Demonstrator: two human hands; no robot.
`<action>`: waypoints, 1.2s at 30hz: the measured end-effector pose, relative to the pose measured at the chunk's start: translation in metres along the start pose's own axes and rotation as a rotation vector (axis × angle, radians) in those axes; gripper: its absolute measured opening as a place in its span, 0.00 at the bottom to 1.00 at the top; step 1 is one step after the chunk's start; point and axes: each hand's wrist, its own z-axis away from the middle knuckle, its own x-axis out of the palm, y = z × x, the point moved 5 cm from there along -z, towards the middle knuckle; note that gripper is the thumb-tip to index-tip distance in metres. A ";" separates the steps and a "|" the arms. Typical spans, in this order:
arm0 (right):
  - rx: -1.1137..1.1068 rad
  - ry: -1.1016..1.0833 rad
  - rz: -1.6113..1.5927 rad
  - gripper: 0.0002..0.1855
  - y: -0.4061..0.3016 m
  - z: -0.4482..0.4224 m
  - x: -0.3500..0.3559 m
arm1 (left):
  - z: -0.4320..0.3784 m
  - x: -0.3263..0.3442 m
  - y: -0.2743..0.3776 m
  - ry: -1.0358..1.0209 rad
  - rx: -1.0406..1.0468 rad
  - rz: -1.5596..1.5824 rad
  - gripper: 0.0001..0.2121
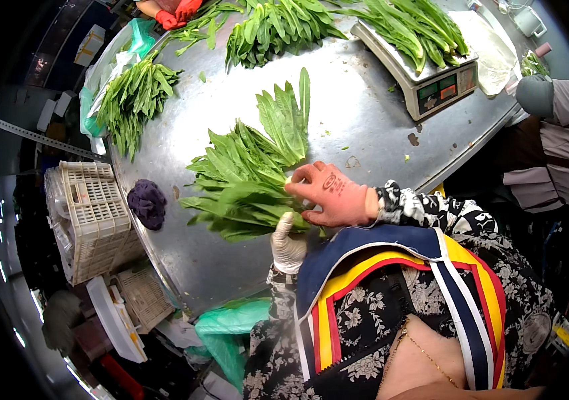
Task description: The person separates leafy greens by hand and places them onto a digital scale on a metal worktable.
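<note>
On the metal table before me lies a fanned bunch of long-leaf lettuce [244, 185]. My right hand [337, 195], in a pinkish-red coated glove, has thumb and fingers around the stem ends at the bunch's right side. My left hand [288, 247], in a whitish glove, is at the near edge of the bunch with its thumb raised; its other fingers are hidden, so its hold cannot be told. A few upright leaves [289, 120] extend from the bunch's far side. A dark purple cloth [147, 204] lies crumpled at the table's left edge.
More leafy greens [274, 35] are piled at the far side, with another heap [137, 95] at left. Greens lie on a digital scale [442, 92] at right. A co-worker's red-gloved hands [177, 15] are at the far edge. White plastic crates [95, 215] stand left of the table.
</note>
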 end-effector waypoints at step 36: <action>0.595 0.278 -1.170 0.15 0.062 0.009 -0.051 | -0.040 0.052 0.024 -0.029 0.133 -0.111 0.11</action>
